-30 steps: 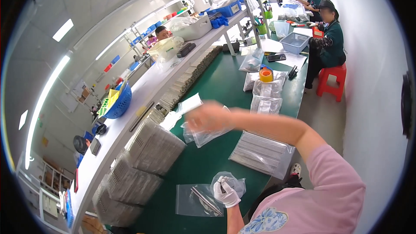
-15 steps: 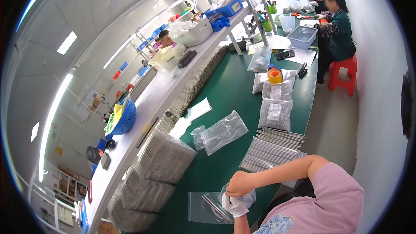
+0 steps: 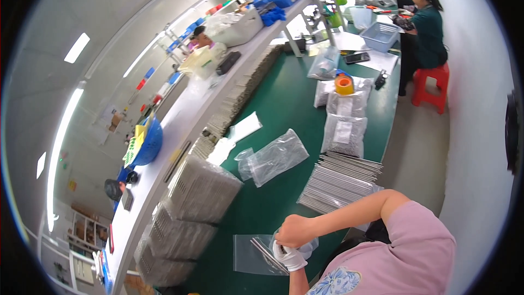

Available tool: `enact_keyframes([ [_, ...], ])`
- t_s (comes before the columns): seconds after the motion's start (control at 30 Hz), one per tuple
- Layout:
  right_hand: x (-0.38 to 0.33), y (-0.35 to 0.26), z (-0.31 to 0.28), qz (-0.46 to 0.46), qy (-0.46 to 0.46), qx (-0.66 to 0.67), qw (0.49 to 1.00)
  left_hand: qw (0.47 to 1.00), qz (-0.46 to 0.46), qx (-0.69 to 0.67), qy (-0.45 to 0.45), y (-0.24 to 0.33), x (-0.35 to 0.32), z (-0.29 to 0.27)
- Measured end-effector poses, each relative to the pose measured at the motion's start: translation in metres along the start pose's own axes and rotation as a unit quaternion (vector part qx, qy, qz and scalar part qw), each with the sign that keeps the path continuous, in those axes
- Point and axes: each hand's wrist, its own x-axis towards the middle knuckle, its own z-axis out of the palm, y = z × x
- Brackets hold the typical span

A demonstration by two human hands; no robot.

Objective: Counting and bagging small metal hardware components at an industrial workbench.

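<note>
My right hand (image 3: pixel 295 230) is bare and closed, its fingers bent down against my left hand. The left hand (image 3: pixel 290 256) wears a white glove and is closed too, with crumpled clear plastic bag (image 3: pixel 310 247) bunched around it. What the right fingers pinch is hidden, though a small dark spot shows between the hands. Beside the glove, a flat clear bag (image 3: pixel 244 253) lies on the green table (image 3: pixel 240 216). Several thin metal rods (image 3: pixel 266 252) rest on it, their near ends reaching toward the glove.
A stack of metal tubes (image 3: pixel 335 188) lies above my right forearm. Beyond are filled bags (image 3: pixel 343 134) and an orange tape roll (image 3: pixel 344 84). Loose clear bags (image 3: pixel 277 157) lie mid-table. Wrapped bundles (image 3: pixel 199 191) line the left under a shelf (image 3: pixel 188 142). A co-worker (image 3: pixel 428 30) sits far right.
The whole view has shifted slightly, so things sit a little higher and further left. My hands remain together at the clear plastic; the right fist has turned slightly. The seated co-worker's hands have moved.
</note>
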Motion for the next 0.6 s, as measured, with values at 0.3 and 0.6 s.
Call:
enact_keyframes([
  [0.3, 0.008, 0.001, 0.010, -0.091, 0.004, -0.019, 0.996, 0.957, -0.093, -0.276, 0.007, 0.003, -0.001, 0.014],
  [0.6, 0.013, -0.003, 0.005, -0.104, -0.079, -0.060, 0.990, 0.999, 0.023, -0.017, 0.035, -0.003, -0.007, 0.003],
])
